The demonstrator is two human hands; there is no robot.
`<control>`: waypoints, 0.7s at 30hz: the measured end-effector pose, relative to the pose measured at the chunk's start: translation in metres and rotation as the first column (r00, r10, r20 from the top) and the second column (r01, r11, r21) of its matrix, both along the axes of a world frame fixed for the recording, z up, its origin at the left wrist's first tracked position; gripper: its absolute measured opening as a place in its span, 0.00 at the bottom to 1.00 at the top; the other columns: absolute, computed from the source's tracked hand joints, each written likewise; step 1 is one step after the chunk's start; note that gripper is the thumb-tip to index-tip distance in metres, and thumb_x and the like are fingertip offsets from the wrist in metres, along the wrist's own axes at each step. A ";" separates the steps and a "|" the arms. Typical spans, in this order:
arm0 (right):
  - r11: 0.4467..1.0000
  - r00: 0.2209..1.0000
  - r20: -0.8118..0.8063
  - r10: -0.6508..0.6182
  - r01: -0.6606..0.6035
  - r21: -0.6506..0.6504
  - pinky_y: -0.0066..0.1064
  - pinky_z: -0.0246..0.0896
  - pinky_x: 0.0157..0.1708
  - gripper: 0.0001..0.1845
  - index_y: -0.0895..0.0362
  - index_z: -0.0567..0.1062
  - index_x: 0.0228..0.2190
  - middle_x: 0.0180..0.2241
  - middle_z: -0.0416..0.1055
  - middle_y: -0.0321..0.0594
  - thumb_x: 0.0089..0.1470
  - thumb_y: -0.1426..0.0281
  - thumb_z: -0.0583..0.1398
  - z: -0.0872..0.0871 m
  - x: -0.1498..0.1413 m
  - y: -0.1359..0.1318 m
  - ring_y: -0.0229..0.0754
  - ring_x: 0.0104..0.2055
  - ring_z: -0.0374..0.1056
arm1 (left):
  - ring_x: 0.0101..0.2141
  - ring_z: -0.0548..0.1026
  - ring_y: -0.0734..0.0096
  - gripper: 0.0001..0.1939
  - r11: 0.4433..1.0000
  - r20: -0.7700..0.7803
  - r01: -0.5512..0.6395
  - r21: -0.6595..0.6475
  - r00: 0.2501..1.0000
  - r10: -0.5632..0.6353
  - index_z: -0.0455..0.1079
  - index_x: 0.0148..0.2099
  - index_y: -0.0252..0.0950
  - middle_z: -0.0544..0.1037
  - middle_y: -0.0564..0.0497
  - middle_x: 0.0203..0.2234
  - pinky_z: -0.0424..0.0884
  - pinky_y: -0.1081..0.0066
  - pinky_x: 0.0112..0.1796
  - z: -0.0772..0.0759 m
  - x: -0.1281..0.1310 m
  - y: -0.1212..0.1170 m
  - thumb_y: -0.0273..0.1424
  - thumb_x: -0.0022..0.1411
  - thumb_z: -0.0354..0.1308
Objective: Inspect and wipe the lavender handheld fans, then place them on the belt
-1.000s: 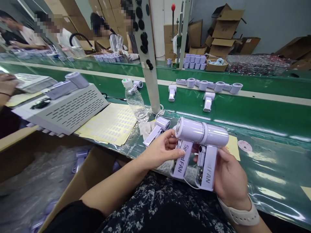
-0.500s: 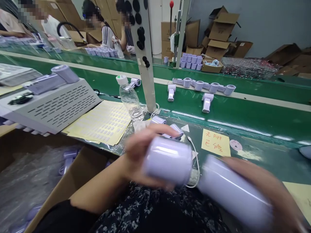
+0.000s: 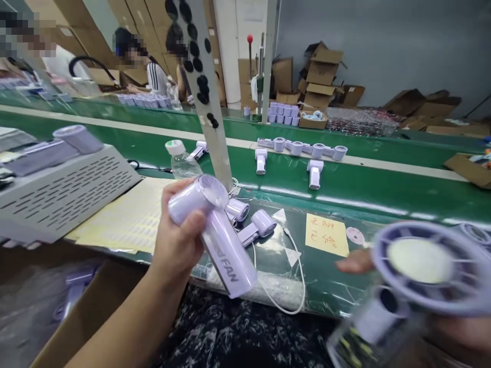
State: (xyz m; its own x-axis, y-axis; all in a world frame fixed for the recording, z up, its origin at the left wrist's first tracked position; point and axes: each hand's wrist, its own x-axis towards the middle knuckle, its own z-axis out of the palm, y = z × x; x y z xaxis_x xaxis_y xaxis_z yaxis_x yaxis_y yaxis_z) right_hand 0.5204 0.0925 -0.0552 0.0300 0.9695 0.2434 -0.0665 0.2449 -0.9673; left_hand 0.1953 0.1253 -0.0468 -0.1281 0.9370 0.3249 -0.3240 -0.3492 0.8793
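Note:
My left hand (image 3: pixel 178 240) is closed around the head of a lilac handheld fan (image 3: pixel 230 250). The fan's handle slants down to the right, with "FAN" lettering on its side. At lower right my right hand (image 3: pixel 358 261) grips a second lilac handheld fan (image 3: pixel 422 260), its round grille and pale centre facing up. Blur and the fan head hide most of those fingers. Under that head show a lilac tube with a dark opening and something black and yellow, too blurred to make out. Two more fans (image 3: pixel 263 223) lie on the bench beyond my left hand.
A white cable (image 3: pixel 303 276) loops over the bench edge near a yellow note (image 3: pixel 327 234). Left are a sticker sheet (image 3: pixel 123 214), a slotted grey box (image 3: pixel 80 189) and a bottle (image 3: pixel 182 158). Several fans (image 3: pixel 314 174) rest on the green belt behind a metal post (image 3: pixel 209 107). Co-workers sit opposite.
My hands have moved apart, the left one leftward and the right one rightward. The left fan now shows its handle; the right fan has turned to show its grille. The view has shifted right.

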 end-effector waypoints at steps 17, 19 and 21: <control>0.850 0.400 0.872 -0.281 0.525 0.033 0.59 0.65 0.49 0.39 0.60 0.76 0.57 0.41 0.76 0.55 0.41 0.65 0.70 -0.044 0.122 0.080 0.70 0.48 0.71 | 0.69 0.55 0.33 0.21 0.917 -0.932 0.192 0.350 -0.021 0.361 0.72 0.60 0.44 0.62 0.38 0.68 0.58 0.32 0.61 -0.085 0.031 0.045 0.33 0.65 0.59; 0.767 0.291 0.891 -0.349 0.635 0.093 0.64 0.62 0.49 0.34 0.57 0.77 0.53 0.41 0.76 0.55 0.41 0.66 0.68 -0.049 0.159 0.079 0.74 0.49 0.69 | 0.67 0.61 0.38 0.24 0.929 -0.931 0.168 0.330 -0.108 0.350 0.70 0.63 0.45 0.67 0.38 0.65 0.59 0.32 0.61 -0.094 0.025 0.046 0.29 0.65 0.56; 0.673 0.167 0.877 -0.450 0.710 0.210 0.72 0.49 0.55 0.30 0.56 0.75 0.54 0.53 0.69 0.63 0.47 0.67 0.64 -0.055 0.173 0.078 0.81 0.59 0.58 | 0.64 0.67 0.42 0.25 0.939 -0.929 0.129 0.320 -0.153 0.337 0.69 0.64 0.44 0.71 0.38 0.63 0.61 0.35 0.61 -0.098 0.029 0.045 0.26 0.66 0.54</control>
